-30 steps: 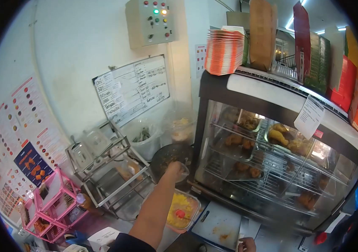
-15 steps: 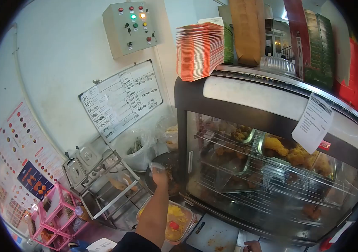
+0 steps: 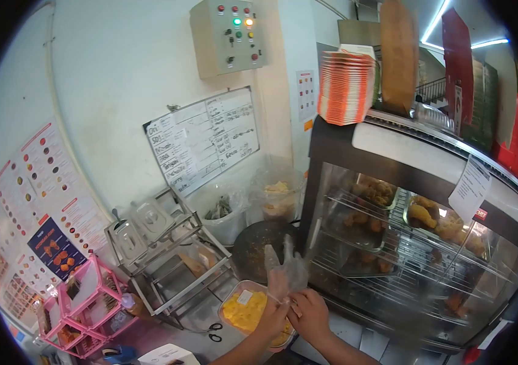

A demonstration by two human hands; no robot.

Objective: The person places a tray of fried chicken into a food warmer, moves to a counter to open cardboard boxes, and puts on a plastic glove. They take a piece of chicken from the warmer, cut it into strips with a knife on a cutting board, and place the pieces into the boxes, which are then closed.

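A clear, thin plastic glove (image 3: 284, 274) spreads away from me over the counter, in front of the display warmer. At its cuff, the fingers of my left hand (image 3: 273, 313) are closed on the plastic. My right hand (image 3: 309, 311) pinches the cuff from the other side, its fingertips close against my left hand. Below the hands sits a clear tub (image 3: 225, 322) of yellow food with a small white label, partly hidden by my left forearm. Just beyond the glove is a dark round pan (image 3: 250, 246) with brown bits in it.
On the right stands a glass-fronted display warmer (image 3: 356, 274) with fried food on racks. A metal rack (image 3: 180, 274) holds lidded steel containers on the left. Scissors (image 3: 214, 331), pink crates (image 3: 91, 304) and plastic-lined tubs (image 3: 219, 225) are nearby.
My left hand has drawn back from over the dark pan with the clear plastic. My right hand has come in from the lower right to meet it. The view has shifted left.
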